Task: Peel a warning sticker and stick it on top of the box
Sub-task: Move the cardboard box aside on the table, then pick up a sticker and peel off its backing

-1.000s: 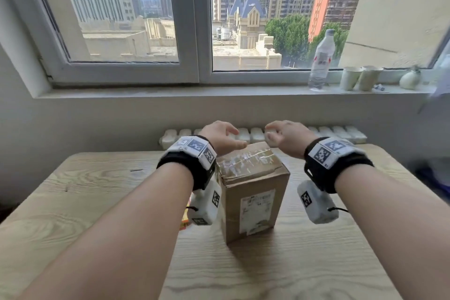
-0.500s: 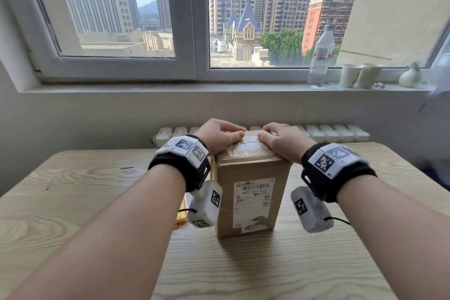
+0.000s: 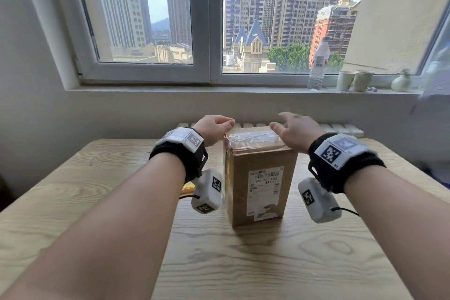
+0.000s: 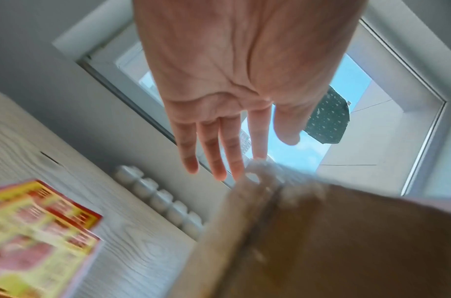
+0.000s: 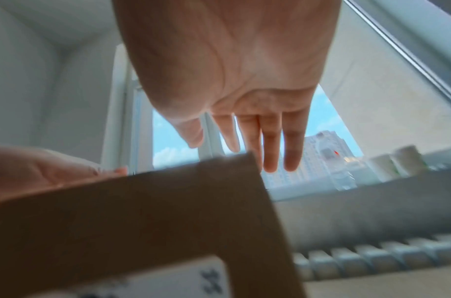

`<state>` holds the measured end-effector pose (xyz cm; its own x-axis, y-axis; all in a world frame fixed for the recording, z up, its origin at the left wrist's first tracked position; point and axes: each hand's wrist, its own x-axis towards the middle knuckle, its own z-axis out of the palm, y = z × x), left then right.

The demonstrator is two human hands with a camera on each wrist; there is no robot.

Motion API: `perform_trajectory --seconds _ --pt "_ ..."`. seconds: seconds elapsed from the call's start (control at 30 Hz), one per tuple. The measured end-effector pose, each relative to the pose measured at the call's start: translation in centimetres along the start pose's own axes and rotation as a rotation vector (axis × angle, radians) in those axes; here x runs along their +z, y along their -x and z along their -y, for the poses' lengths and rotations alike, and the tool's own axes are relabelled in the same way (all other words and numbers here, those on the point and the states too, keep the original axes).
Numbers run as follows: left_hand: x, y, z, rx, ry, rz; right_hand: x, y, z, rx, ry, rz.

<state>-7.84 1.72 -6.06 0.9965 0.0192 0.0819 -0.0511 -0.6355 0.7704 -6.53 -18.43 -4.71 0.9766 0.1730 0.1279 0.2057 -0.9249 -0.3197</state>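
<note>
Brown cardboard is what I see in the middle of my head view: the box stands upright on the wooden table. Its top is shiny with clear tape, and a white shipping label sits on the front. My left hand is at the upper left corner of the box top, and my right hand hovers over the upper right corner. I cannot see a warning sticker on top. A bit of yellow paper peeks out behind my left wrist. Far back on the sill stand a water bottle and two paper cups.

In my left wrist view, my left hand fills the top of the frame with the fingers straight and spread. It holds nothing. The box is a brown blur at the lower right, and my fingertips look close to its top edge. At the lower left lies the red and yellow sticker sheet on the table.

In my right wrist view, my right hand is flat and open too, with nothing in it. The box fills the lower left.

I think the job has hardly begun. I must take the sheet, peel one sticker off, and press it flat on the box top.
</note>
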Motion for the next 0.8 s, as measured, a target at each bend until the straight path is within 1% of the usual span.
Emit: perform_trajectory --seconds 0.03,0.1,0.13,0.2,0.23,0.3,0.4,0.57,0.7,0.8 --pt "-0.9 0.8 0.6 -0.015 -0.005 -0.047 -0.6 0.8 0.9 -0.045 -0.023 -0.074" --pt "-2.6 2.5 2.0 -0.049 -0.046 -0.116 -1.5 2.4 3.8 -0.184 -0.098 -0.233" --pt "-3.4 3.4 2.8 -0.067 -0.076 -0.139 -1.7 3.1 5.6 -0.262 -0.143 -0.279" --pt "-4.5 5.1 4.3 -0.097 -0.121 -0.162 -1.2 4.5 9.4 -0.392 -0.219 -0.278" --pt "-5.0 5.7 5.0 -0.109 -0.133 -0.166 -0.4 4.8 11.1 -0.428 -0.239 -0.247" --pt "-5.6 6.8 6.5 -0.143 -0.135 -0.164 2.2 4.9 13.7 -0.454 -0.224 -0.171" --pt "-5.9 7.2 9.7 -0.22 -0.122 -0.135 7.4 4.2 15.6 -0.437 -0.075 -0.022" --pt "-5.5 5.9 15.3 -0.333 -0.089 -0.113 15.0 1.2 16.7 -0.326 0.16 0.209" --pt "-5.0 4.1 18.4 -0.417 -0.03 -0.089 18.4 -1.5 16.5 -0.205 0.154 0.278" --pt "-4.8 2.4 19.6 -0.45 0.016 -0.09 20.1 -2.9 15.8 -0.133 0.149 0.313"
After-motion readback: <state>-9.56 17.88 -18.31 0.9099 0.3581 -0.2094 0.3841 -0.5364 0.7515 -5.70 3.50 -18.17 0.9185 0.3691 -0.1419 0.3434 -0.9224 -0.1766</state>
